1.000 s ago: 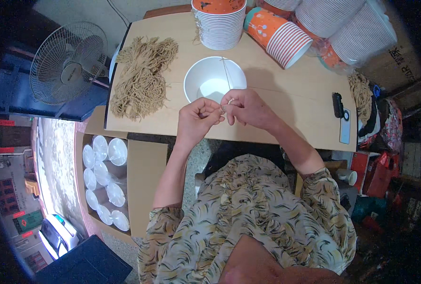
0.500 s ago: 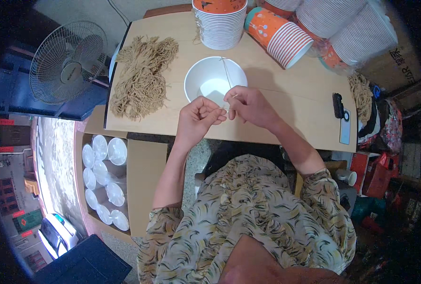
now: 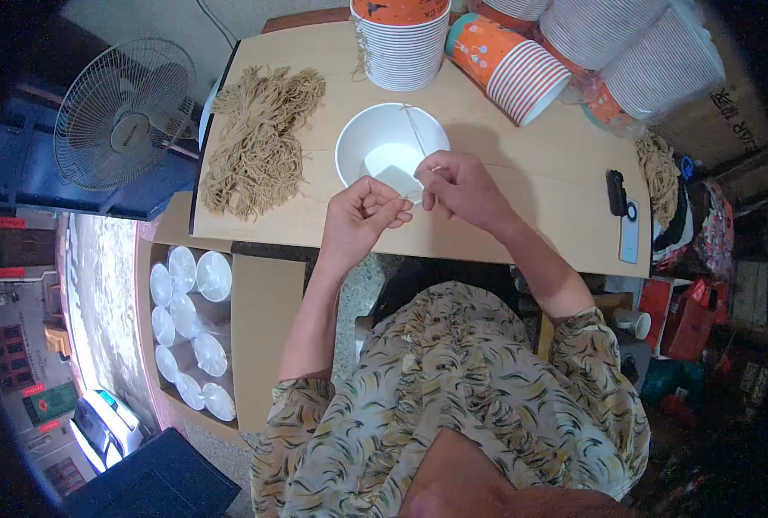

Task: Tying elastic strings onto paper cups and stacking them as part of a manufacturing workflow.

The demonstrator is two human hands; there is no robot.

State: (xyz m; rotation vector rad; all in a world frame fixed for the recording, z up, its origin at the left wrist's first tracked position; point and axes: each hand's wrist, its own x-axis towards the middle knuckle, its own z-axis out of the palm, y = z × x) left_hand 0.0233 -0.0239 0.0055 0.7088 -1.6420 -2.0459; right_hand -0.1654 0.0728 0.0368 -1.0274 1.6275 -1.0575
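Observation:
A white paper bucket (image 3: 362, 129) stands open on the table near the middle. A thin tan string (image 3: 413, 126) hangs over its far rim and runs across the opening to my fingers. My left hand (image 3: 367, 216) is closed in a pinch on the string, thumb against fingertips, at the bucket's near side. Just to its right, my right hand (image 3: 463, 190) also pinches the string with fingers curled. A short loop of string shows between the two hands. A heap of tan strings (image 3: 259, 142) lies on the table's left part.
Stacked orange and white buckets (image 3: 401, 52) stand at the back, with another stack (image 3: 509, 69) lying tilted to their right. A phone (image 3: 629, 233) lies at the table's right edge. Left below, a cardboard box (image 3: 267, 337) holds several clear plastic-wrapped stacks. A fan (image 3: 125, 121) stands far left.
My right hand has shifted slightly right and rolled, its fingers more curled. A small string loop shows more between the hands. My left hand has barely moved.

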